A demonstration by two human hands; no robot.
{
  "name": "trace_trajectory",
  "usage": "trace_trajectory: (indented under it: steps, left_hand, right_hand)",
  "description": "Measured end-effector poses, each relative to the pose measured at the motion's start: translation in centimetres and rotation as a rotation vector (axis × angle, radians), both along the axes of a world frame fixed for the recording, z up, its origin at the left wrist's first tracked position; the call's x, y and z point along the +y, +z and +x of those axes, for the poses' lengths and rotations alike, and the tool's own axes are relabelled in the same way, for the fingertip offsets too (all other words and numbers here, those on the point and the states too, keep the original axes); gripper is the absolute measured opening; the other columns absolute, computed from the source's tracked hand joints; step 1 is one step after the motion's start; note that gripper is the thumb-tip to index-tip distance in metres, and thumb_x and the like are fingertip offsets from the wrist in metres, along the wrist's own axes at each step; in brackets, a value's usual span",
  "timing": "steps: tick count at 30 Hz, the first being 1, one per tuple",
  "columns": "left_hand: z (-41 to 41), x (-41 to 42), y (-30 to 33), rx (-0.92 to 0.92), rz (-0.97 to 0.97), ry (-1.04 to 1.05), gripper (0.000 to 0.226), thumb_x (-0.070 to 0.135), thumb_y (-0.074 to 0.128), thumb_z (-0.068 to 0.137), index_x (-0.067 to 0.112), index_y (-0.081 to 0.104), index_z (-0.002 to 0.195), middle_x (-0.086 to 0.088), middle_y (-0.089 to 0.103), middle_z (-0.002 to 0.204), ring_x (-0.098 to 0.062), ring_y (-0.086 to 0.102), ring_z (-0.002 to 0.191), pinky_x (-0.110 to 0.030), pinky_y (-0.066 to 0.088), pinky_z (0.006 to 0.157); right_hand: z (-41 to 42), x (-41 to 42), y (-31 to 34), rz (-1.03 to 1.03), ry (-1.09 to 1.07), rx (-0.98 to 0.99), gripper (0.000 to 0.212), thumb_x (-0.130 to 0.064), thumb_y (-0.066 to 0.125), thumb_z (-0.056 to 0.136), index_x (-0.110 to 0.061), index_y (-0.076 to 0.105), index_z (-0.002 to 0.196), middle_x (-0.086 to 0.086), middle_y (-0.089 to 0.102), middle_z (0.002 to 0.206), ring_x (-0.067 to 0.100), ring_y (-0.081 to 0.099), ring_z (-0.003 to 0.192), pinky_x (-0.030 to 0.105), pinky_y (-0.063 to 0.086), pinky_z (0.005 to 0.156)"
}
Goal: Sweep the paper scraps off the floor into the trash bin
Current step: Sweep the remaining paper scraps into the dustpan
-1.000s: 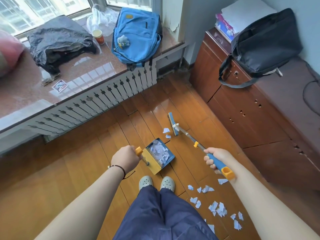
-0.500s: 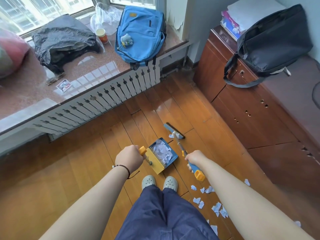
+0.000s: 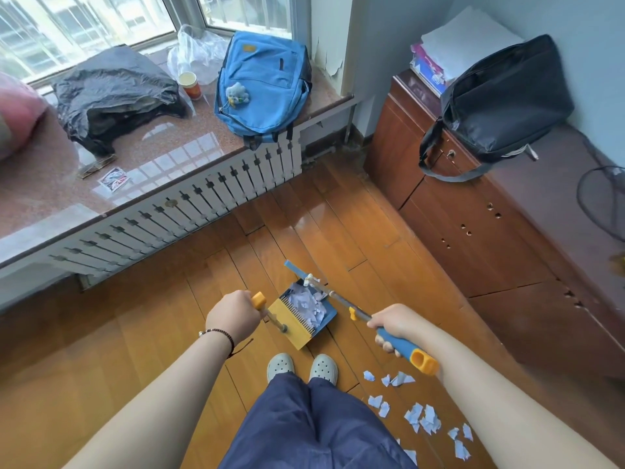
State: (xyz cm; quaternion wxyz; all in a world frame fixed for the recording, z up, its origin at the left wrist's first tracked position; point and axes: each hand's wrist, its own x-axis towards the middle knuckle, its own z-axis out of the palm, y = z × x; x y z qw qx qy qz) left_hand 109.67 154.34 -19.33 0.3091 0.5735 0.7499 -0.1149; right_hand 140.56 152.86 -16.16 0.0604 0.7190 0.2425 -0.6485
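The dustpan (image 3: pixel 306 314) is set on the wooden floor (image 3: pixel 135 333) just ahead of the two grey clogs (image 3: pixel 302 367), its yellow comb edge toward the person and its blue tray filled with paper scraps (image 3: pixel 309 304). Its upright handle, topped with a yellow cap, is held in the closed grip of the left hand (image 3: pixel 233 316), on whose wrist a beaded bracelet (image 3: pixel 220 335) is worn. The broom (image 3: pixel 355 311) is held by the right hand (image 3: pixel 394 328), the fingers wrapped round its blue handle just above the yellow end; the shaft is slanted across the far right corner of the dustpan, and the blue broom head is seen at the dustpan's far rim. More loose scraps (image 3: pixel 422 418) are scattered on the floor to the right of the dustpan, nearer the person than the clogs. Beyond the dustpan, a blue backpack (image 3: pixel 263 82) is laid on the window ledge (image 3: pixel 152 154), and a dark bag (image 3: pixel 500 99) is rested on the brown cabinet (image 3: pixel 473 214) to the right.
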Motion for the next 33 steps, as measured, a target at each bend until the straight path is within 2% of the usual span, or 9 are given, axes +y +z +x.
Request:
trace_trajectory:
  steps: [4, 11, 15, 17, 20, 24, 27, 30, 33]
  left_hand:
    - [-0.8, -0.6, 0.9, -0.015, 0.002, -0.003, 0.028, 0.043, 0.065, 0.094, 0.020, 0.061, 0.078, 0.001, 0.066, 0.072, -0.018, 0.064, 0.065, -0.030, 0.055, 0.057]
    - [-2.3, -1.8, 1.8, 0.002, -0.014, 0.011, 0.030, 0.043, 0.065, 0.093, 0.019, 0.061, 0.076, -0.002, 0.066, 0.072, -0.021, 0.065, 0.067, -0.032, 0.056, 0.058]
    - [-3.1, -2.9, 1.8, 0.043, -0.035, -0.020, 0.030, 0.041, 0.064, 0.095, 0.018, 0.059, 0.076, -0.002, 0.064, 0.072, -0.019, 0.061, 0.063, -0.028, 0.046, 0.052]
    - [-3.0, -3.2, 1.6, 0.061, -0.047, -0.039, 0.029, 0.039, 0.064, 0.096, 0.019, 0.059, 0.076, -0.001, 0.064, 0.071, -0.017, 0.059, 0.061, -0.027, 0.045, 0.050]
    - [-2.7, -3.7, 1.0, 0.078, -0.050, -0.055, 0.026, 0.040, 0.064, 0.095, 0.022, 0.061, 0.077, 0.001, 0.065, 0.072, -0.018, 0.063, 0.064, -0.028, 0.052, 0.055]
    - [-1.5, -4.1, 0.8, 0.091, -0.032, -0.077, 0.025, 0.041, 0.062, 0.096, 0.024, 0.059, 0.078, 0.003, 0.065, 0.074, -0.018, 0.064, 0.067, -0.030, 0.056, 0.059]
    - [-1.0, -4.2, 0.7, 0.079, -0.028, -0.079, 0.024, 0.039, 0.063, 0.096, 0.024, 0.058, 0.077, 0.003, 0.064, 0.074, -0.017, 0.063, 0.067, -0.031, 0.057, 0.061]
    - [-1.6, -4.5, 0.7, 0.075, -0.028, -0.097, 0.026, 0.039, 0.062, 0.096, 0.023, 0.058, 0.077, 0.002, 0.064, 0.074, -0.017, 0.062, 0.066, -0.030, 0.055, 0.059]
    - [-2.6, -6.4, 1.0, 0.060, -0.024, -0.106, 0.030, 0.041, 0.060, 0.097, 0.022, 0.055, 0.074, 0.001, 0.063, 0.072, -0.018, 0.060, 0.063, -0.028, 0.050, 0.055]
  right_hand:
    - [0.8, 1.3, 0.5, 0.035, -0.009, 0.006, 0.027, -0.017, 0.051, 0.097, 0.000, 0.057, 0.116, 0.008, 0.055, 0.064, 0.013, 0.048, 0.039, 0.021, 0.039, 0.036]
    - [1.3, 2.6, -1.0, 0.097, -0.024, -0.049, 0.019, -0.015, 0.052, 0.097, -0.001, 0.056, 0.108, 0.011, 0.055, 0.066, 0.015, 0.049, 0.041, 0.019, 0.040, 0.036]
    - [0.8, 1.4, -3.1, 0.079, -0.052, -0.098, 0.014, -0.012, 0.052, 0.096, 0.000, 0.057, 0.103, 0.013, 0.056, 0.068, 0.019, 0.050, 0.047, 0.021, 0.042, 0.038]
    - [0.0, 0.5, -4.7, 0.077, -0.058, -0.131, 0.017, -0.010, 0.055, 0.093, 0.003, 0.058, 0.104, 0.015, 0.058, 0.072, 0.022, 0.053, 0.052, 0.026, 0.045, 0.045]
    - [-2.5, -2.3, -7.5, 0.041, -0.022, -0.149, 0.034, -0.008, 0.063, 0.086, 0.006, 0.057, 0.116, 0.019, 0.057, 0.087, 0.028, 0.054, 0.073, 0.035, 0.045, 0.062]
    - [-6.3, -6.1, -8.4, -0.018, 0.057, -0.116, 0.041, -0.008, 0.064, 0.087, 0.005, 0.050, 0.123, 0.019, 0.057, 0.093, 0.029, 0.056, 0.080, 0.036, 0.049, 0.070]
    - [-8.0, -7.1, -8.0, -0.014, 0.093, -0.082, 0.031, -0.010, 0.064, 0.090, 0.004, 0.055, 0.116, 0.018, 0.058, 0.093, 0.026, 0.057, 0.073, 0.030, 0.047, 0.061]
    - [-8.5, -7.5, -7.2, -0.010, 0.023, -0.061, 0.028, -0.009, 0.064, 0.088, 0.006, 0.057, 0.111, 0.021, 0.060, 0.087, 0.027, 0.055, 0.066, 0.036, 0.049, 0.064]
    - [-9.1, -8.4, -5.8, -0.004, -0.002, -0.066, 0.014, -0.010, 0.061, 0.090, 0.001, 0.057, 0.098, 0.017, 0.059, 0.079, 0.025, 0.053, 0.059, 0.033, 0.047, 0.059]
